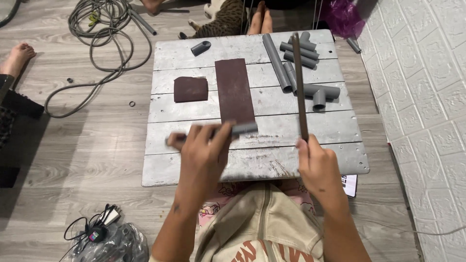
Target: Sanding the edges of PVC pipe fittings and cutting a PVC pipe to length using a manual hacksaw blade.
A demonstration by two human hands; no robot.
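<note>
1. The left hand (206,150) is closed around a short grey pipe piece (240,130), which lies across the near part of the grey wooden board (257,165). The fingers are curled over the pipe; the picture is blurred here, so the exact grip is not clear.
2. The pipe piece sticks out on both sides of the left hand, and its right end is at the near end of the long sandpaper strip (235,90).
3. The right hand (318,165) is closed into a fist around the near end of a long dark flat file (299,82). The file points away from the person, toward the far side of the board.
4. The far part of the file passes over a group of grey pipes (297,52) and a grey T-shaped pipe fitting (321,93) on the far right part of the board.
5. The long sandpaper strip is dark brown and lies in the middle of the board, its length running from near to far.
6. A smaller piece of sandpaper (191,89) lies to the left of the strip, apart from it.
7. One short pipe stub (200,47) lies alone at the far left of the board.
8. On the floor to the far left there is a coil of grey hose (104,29).
9. A bare foot (18,54) of another person is at the left edge.
</note>
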